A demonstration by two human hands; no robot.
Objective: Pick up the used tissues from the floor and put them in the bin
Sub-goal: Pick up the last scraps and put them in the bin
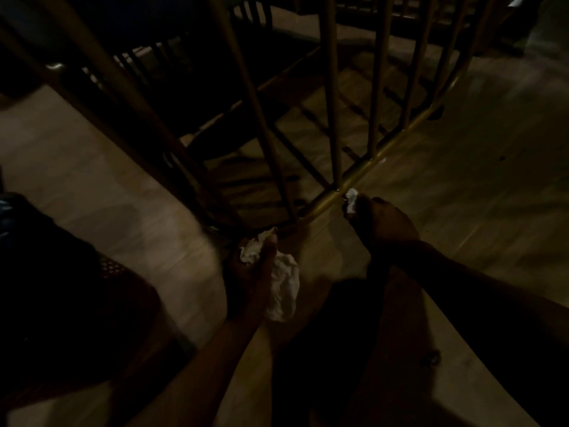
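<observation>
The scene is dim. My left hand [252,269] is low in the middle of the view, closed around a bunch of crumpled white tissues [284,285] that spill out on both sides of the thumb. My right hand [385,223] reaches forward to the right of it and pinches a small crumpled white tissue [351,202] at its fingertips, just beside the bottom rail of a railing. A tiny white scrap [382,160] lies on the floor further along that rail. No bin is in view.
A golden metal railing [334,118] with upright bars runs diagonally across the middle; its bottom rail [397,140] sits just above the pale floor [462,180]. Dark furniture stands behind the bars. A dark patterned object [110,269] fills the lower left.
</observation>
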